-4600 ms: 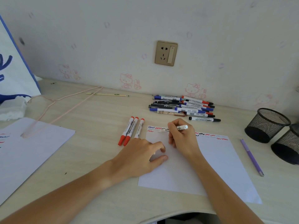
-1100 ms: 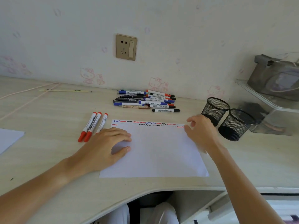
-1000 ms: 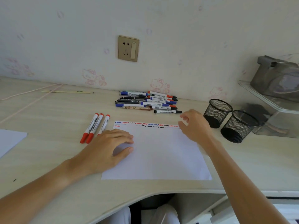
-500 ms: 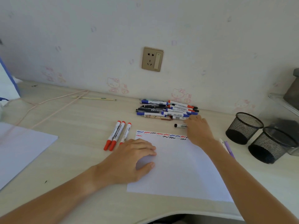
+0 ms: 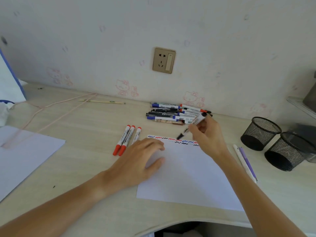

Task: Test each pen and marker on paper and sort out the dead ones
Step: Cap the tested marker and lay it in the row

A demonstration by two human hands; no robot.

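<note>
My right hand grips a white marker with black ends, held tilted just above the top edge of the white test paper. A row of red, blue and black squiggles runs along that top edge. My left hand rests flat on the paper's left side. A pile of several pens and markers lies against the wall behind the paper. Three red-capped markers lie side by side left of the paper.
Two black mesh pen cups stand at the right. A white pen and a purple pen lie beside the paper's right edge. Another white sheet lies at the left, with a pink cord and a white-blue bag.
My right hand reached into the pile, picked up a black marker and brought it over the paper's top edge. My left hand stayed on the paper.
</note>
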